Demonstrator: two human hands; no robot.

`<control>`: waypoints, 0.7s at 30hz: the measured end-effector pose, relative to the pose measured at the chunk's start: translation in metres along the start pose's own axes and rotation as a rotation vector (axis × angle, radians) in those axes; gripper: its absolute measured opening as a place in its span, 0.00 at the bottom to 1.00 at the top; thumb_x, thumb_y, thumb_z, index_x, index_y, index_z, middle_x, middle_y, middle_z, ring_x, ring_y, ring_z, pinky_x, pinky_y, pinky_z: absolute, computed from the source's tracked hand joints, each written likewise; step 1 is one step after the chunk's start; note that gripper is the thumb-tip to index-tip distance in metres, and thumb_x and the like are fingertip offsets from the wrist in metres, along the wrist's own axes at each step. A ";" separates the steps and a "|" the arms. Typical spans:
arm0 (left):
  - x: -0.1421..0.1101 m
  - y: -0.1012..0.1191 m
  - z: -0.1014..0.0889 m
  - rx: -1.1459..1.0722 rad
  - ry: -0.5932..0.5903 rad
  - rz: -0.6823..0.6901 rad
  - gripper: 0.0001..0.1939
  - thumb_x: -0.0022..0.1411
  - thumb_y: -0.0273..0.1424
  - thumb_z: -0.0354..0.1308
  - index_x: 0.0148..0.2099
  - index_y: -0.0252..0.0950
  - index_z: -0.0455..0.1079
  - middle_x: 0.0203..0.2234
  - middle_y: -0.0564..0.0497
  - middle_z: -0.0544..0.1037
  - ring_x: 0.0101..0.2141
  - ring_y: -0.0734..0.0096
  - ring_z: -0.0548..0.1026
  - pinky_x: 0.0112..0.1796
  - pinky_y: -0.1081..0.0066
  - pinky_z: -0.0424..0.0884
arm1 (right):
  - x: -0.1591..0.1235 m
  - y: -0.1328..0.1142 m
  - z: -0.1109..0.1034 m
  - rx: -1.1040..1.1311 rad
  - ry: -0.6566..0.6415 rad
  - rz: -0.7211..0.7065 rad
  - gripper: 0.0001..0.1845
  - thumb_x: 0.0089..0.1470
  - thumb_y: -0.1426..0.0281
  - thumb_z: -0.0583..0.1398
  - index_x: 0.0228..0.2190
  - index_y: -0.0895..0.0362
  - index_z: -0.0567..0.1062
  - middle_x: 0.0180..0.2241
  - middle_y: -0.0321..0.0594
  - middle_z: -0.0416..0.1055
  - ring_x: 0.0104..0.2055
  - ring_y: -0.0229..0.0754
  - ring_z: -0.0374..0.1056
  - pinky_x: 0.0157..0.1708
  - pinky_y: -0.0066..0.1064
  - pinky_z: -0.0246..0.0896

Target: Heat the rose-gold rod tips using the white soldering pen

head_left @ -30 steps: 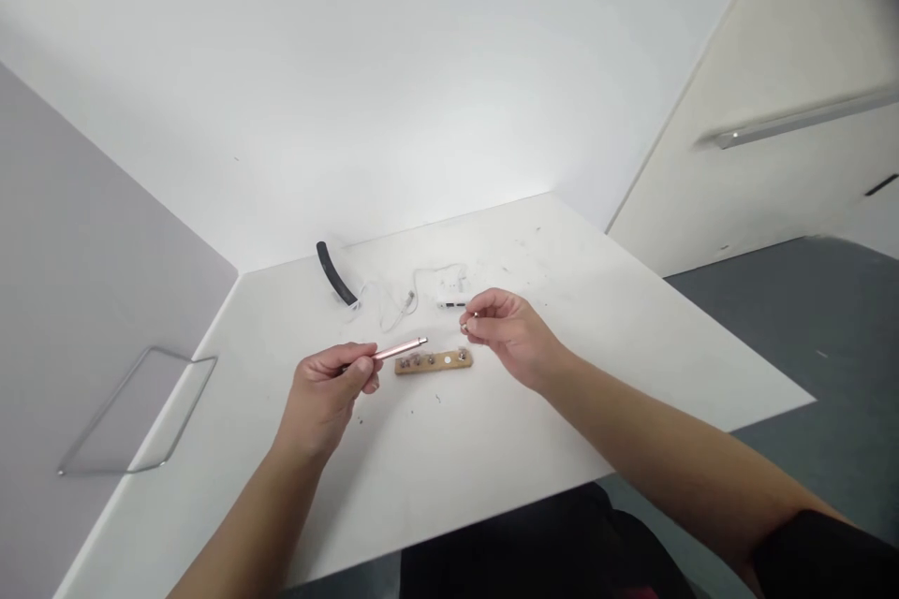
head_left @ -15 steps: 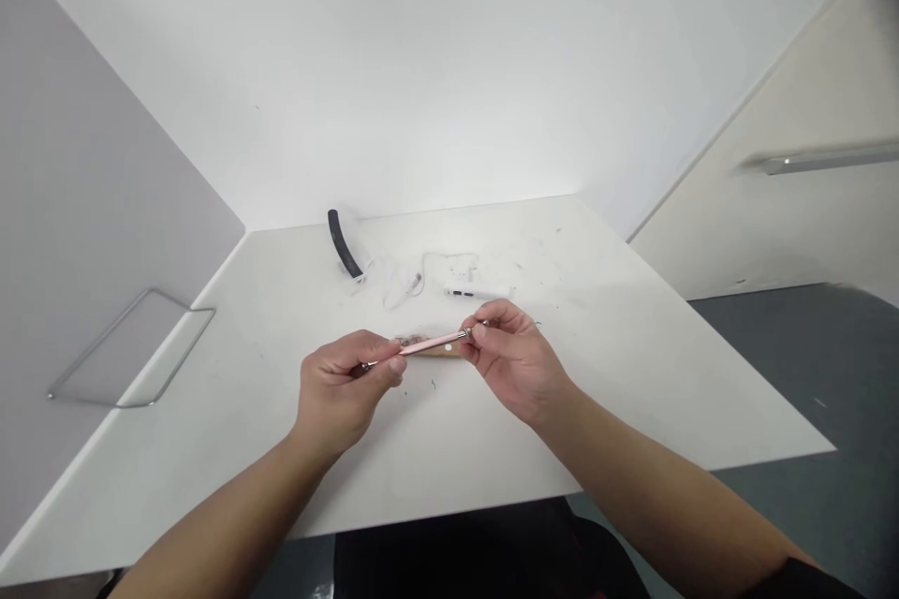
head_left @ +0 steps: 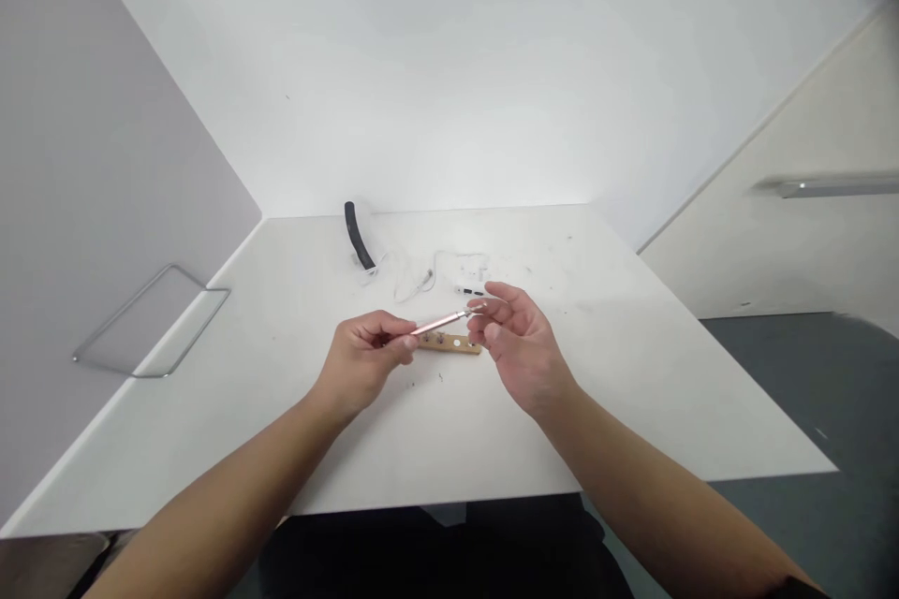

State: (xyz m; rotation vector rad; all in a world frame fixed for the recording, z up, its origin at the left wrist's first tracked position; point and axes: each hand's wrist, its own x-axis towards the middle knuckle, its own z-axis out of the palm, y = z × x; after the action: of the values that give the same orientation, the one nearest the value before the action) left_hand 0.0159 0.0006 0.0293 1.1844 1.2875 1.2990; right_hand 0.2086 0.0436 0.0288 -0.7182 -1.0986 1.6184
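Observation:
My left hand (head_left: 369, 360) pinches a slim pink pen (head_left: 436, 325) with silver ends between thumb and fingers. The pen tilts, its silver tip up to the right. Around that tip, my right hand (head_left: 521, 346) is open, its fingers loosely bent and apart; whether a fingertip still touches the tip I cannot tell. Just below the pen, a narrow tan strip (head_left: 449, 343) with a white round spot and small metal pieces lies on the table, its left end hidden by my left hand.
Farther back on the white table (head_left: 604, 412) are a black curved bar (head_left: 359, 236), a thin white cable (head_left: 427, 279) and a white device (head_left: 469, 290) partly behind my right hand. A metal wire handle (head_left: 169, 320) is at the left, and another metal handle (head_left: 839, 187) at the right.
My right hand has loosened from the pen's silver end and its fingers have spread. My left hand keeps hold of the pen. More of the tan strip shows now.

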 end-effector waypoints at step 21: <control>0.059 -0.046 -0.054 0.197 0.164 -0.017 0.13 0.45 0.36 0.63 0.31 0.32 0.73 0.20 0.52 0.72 0.22 0.77 0.65 0.24 0.75 0.59 | 0.082 0.028 -0.054 -1.813 0.002 -0.259 0.14 0.54 0.66 0.52 0.42 0.54 0.69 0.39 0.45 0.69 0.42 0.50 0.62 0.37 0.37 0.57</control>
State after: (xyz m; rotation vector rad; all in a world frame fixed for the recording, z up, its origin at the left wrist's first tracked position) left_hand -0.0446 0.0545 -0.0149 1.2189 1.5710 1.3008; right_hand 0.2173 0.1359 -0.0141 -1.5141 -2.4050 -0.0166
